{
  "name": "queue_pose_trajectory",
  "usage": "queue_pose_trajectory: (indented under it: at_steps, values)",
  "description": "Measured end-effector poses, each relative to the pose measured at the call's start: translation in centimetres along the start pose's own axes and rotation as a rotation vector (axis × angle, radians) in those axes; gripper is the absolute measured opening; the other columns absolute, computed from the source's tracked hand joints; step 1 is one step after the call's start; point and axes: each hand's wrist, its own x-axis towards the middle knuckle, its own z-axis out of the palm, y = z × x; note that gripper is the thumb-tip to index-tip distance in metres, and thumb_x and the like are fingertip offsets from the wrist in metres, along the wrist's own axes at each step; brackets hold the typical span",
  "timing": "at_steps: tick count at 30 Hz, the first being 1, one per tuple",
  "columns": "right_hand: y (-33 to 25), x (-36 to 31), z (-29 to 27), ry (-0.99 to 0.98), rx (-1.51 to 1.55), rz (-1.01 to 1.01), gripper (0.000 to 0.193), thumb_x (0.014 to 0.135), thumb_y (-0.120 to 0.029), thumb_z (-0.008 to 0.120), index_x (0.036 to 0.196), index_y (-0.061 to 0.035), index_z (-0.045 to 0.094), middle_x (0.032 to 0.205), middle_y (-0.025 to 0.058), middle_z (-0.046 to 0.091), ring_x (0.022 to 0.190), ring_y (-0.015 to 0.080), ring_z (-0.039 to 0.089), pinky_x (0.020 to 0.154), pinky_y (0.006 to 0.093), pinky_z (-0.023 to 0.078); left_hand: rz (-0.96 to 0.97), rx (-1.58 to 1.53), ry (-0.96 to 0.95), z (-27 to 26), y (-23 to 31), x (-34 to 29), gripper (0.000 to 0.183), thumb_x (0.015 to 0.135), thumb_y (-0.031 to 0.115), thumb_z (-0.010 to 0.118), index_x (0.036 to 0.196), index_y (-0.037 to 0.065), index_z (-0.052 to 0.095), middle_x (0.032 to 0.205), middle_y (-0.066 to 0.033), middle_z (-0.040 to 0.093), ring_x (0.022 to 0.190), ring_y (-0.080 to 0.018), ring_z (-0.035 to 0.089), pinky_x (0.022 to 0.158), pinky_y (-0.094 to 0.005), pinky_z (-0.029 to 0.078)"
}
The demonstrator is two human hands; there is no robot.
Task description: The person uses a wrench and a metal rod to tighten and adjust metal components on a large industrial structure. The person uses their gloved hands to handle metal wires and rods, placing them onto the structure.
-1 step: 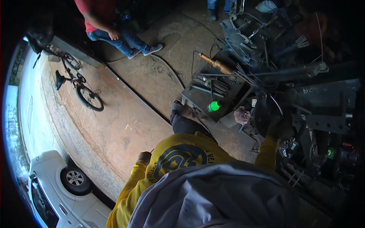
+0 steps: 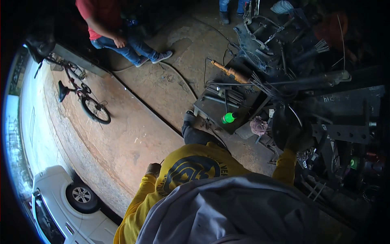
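Note:
My left hand (image 2: 154,169), in a dark glove, is closed beside my left hip at the end of a yellow sleeve. A thin dark tip sticks out from it; what it belongs to is hidden. Stretched out to the right, my gloved right hand (image 2: 299,140) is against a dark rounded thing (image 2: 281,129) with a pale curved strip on its edge. Shade hides the fingers there. Ahead stands a dark metal table (image 2: 211,106) bearing an orange power tool (image 2: 230,72), several metal rods (image 2: 233,96) and a bottle with bright green on it (image 2: 229,118).
A pinkish crumpled cloth (image 2: 258,126) lies between the table and my right hand. Dark steel parts (image 2: 349,133) crowd the right side. A hose (image 2: 181,79) crosses the floor. Farther left are a person in red (image 2: 99,18), a bicycle (image 2: 83,95) and a white vehicle (image 2: 79,219).
The view has shifted slightly, so the bicycle and vehicle sit a little lower. Both my hands keep nearly the same places.

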Motion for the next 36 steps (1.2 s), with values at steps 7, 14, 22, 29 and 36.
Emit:
queue_pose_trajectory:
  at_steps: [7, 14, 22, 29, 36]
  values:
    - [0.3, 0.0, -0.1, -0.080, -0.087, 0.212, 0.061, 0.094, -0.051, 0.052, 0.127, 0.0002, 0.059, 0.122, 0.0173, 0.065, 0.118, 0.0333, 0.059, 0.103, 0.0418, 0.045, 0.125, 0.380, 0.284, -21.9, -7.7, 10.5, 0.024, 0.089, 0.025, 0.057, 0.092, 0.009, 0.075, 0.093, -0.0138, 0.073, 0.089, -0.0354, 0.070, 0.077, -0.0468, 0.057]
    - [-2.6, -1.1, -1.9, -0.083, -0.377, 0.456, 0.066, 0.096, -0.054, 0.048, 0.133, 0.0011, 0.055, 0.130, 0.0222, 0.059, 0.121, 0.0413, 0.055, 0.104, 0.0464, 0.042, 0.383, 0.414, 0.606, -43.9, -5.5, 18.7, 0.018, 0.086, 0.020, 0.057, 0.089, 0.008, 0.071, 0.091, -0.0147, 0.071, 0.087, -0.0359, 0.069, 0.074, -0.0479, 0.056]
    - [-17.5, -16.3, 5.1, 0.526, -0.553, 1.326, 0.062, 0.103, -0.050, 0.040, 0.129, 0.0045, 0.056, 0.123, 0.0295, 0.060, 0.108, 0.0442, 0.058, 0.094, 0.0469, 0.046, 0.895, 0.626, 0.536, -57.9, 3.1, 27.0, 0.017, 0.094, 0.021, 0.053, 0.086, 0.013, 0.066, 0.082, -0.0096, 0.068, 0.080, -0.0319, 0.068, 0.067, -0.0464, 0.053]
    - [-35.3, -29.3, 19.8, -0.519, 0.047, 2.111, 0.042, 0.100, -0.043, 0.050, 0.101, -0.0032, 0.065, 0.082, 0.0141, 0.064, 0.070, 0.0302, 0.059, 0.065, 0.0406, 0.048, 1.049, 0.238, 0.282, -69.3, 6.4, 33.0, 0.031, 0.091, 0.036, 0.058, 0.087, 0.007, 0.069, 0.091, -0.0217, 0.068, 0.089, -0.0424, 0.064, 0.075, -0.0493, 0.052]
    - [-42.6, -15.7, 32.4, -0.645, 0.906, 2.128, 0.032, 0.098, -0.036, 0.057, 0.098, -0.0049, 0.064, 0.074, 0.0054, 0.058, 0.061, 0.0180, 0.055, 0.057, 0.0344, 0.046, 1.051, 0.255, 0.204, -80.4, 9.9, 35.8, 0.033, 0.091, 0.037, 0.059, 0.090, 0.006, 0.071, 0.087, -0.0223, 0.068, 0.088, -0.0421, 0.066, 0.075, -0.0483, 0.053]
